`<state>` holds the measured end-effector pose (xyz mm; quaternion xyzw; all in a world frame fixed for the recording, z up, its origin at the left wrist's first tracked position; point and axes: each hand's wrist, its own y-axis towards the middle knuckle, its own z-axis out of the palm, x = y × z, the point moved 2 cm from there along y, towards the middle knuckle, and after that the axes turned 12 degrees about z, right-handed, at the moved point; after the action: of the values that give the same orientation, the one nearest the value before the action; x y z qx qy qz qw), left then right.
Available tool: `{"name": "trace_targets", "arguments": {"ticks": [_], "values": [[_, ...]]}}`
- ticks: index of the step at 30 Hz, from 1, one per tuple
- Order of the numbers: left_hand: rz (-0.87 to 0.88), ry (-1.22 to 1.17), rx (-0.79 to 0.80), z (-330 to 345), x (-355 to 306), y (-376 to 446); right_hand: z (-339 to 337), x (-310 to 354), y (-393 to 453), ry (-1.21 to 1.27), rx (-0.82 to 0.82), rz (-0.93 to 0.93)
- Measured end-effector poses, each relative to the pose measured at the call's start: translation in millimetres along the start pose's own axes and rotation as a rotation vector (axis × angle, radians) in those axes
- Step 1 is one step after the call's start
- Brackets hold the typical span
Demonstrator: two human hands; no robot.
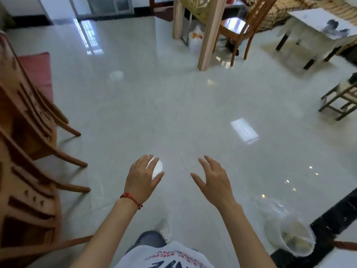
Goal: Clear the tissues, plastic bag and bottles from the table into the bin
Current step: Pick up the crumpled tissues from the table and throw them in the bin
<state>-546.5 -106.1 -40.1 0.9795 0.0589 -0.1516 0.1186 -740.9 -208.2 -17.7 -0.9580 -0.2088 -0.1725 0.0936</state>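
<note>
1. Two hands show in my view, both bare and stretched forward over the floor (183, 113), palms down.
2. On my left hand (142, 177) the fingers are spread and loosely curved, holding nothing; a white round patch shows on the floor past the fingertips, and I cannot tell whether it is a thing or a reflection.
3. One red string bracelet (132, 199) sits on the left wrist.
4. On my right hand (213, 179) the fingers are fanned wide and it is empty, level with the left and apart from it.
5. One bin (289, 235) stands on the floor to the lower right, near my right forearm; it is lined with a clear plastic bag (270, 207) whose top stands loose above the rim, and something pale and yellowish lies inside, too blurred to name.
6. One white shoe (164, 228) shows below, between the forearms.
7. Four wooden chairs (29, 142) seem to be stacked at the left edge, though blur makes the count unsure.
8. One more chair (234, 26) stands far ahead beside a pale wooden post.
9. One white bench (313, 28) stands at the upper right, carrying a dark grey smudge I cannot identify.
10. One small stool (340, 97) sits at the right edge.
</note>
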Motion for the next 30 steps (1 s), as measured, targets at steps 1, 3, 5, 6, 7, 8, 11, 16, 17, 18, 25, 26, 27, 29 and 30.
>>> {"name": "trace_targets", "arguments": {"ticks": [1, 3, 5, 6, 7, 8, 11, 16, 17, 18, 25, 26, 27, 29, 30], "values": [[-0.022, 0.009, -0.003, -2.4, 10.9, 5.1, 1.0, 9.9, 14.7, 0.007, 0.01, -0.019], [-0.063, 0.036, -0.009, -7.6, 32.5, 16.3, 4.2, 28.2, 43.3, 0.015, 0.014, -0.061], [-0.113, 0.052, -0.011, -12.7, 53.7, 28.1, 7.6, 44.3, 70.1, 0.01, 0.034, -0.104], [-0.14, 0.06, -0.019, -14.6, 63.8, 32.9, 9.4, 51.7, 82.5, 0.007, 0.048, -0.123], [-0.168, 0.068, -0.028, -16.3, 72.8, 37.6, 11.1, 58.5, 94.5, 0.005, 0.065, -0.144], [-0.193, 0.075, -0.035, -17.6, 81.0, 42.5, 12.6, 65.3, 107.0, 0.002, 0.084, -0.166], [-0.237, 0.101, -0.036, -18.5, 102.4, 62.4, 16.7, 82.9, 149.1, -0.001, 0.116, -0.222], [-0.334, 0.088, -0.037, -8.7, 142.1, 111.8, 27.6, 104.6, 226.3, -0.01, 0.156, -0.284], [-0.35, 0.09, -0.038, -7.1, 150.7, 124.8, 29.0, 108.0, 243.8, -0.007, 0.153, -0.304], [-0.367, 0.093, -0.04, -6.1, 159.6, 138.6, 30.1, 111.5, 262.0, -0.007, 0.16, -0.322], [-0.492, 0.086, -0.08, -16.1, 209.3, 223.0, 23.0, 148.4, 375.4, -0.035, 0.239, -0.426], [-0.503, 0.083, -0.077, -17.6, 217.3, 232.1, 22.9, 154.8, 388.9, -0.049, 0.256, -0.439], [-0.517, 0.083, -0.084, -18.3, 225.2, 240.0, 23.2, 160.8, 401.2, -0.057, 0.268, -0.447], [-0.55, 0.074, -0.092, -19.8, 240.9, 254.8, 24.6, 173.2, 424.2, -0.045, 0.278, -0.457], [-0.559, 0.069, -0.092, -21.2, 248.2, 262.5, 26.0, 179.5, 435.1, -0.04, 0.287, -0.461]]}}
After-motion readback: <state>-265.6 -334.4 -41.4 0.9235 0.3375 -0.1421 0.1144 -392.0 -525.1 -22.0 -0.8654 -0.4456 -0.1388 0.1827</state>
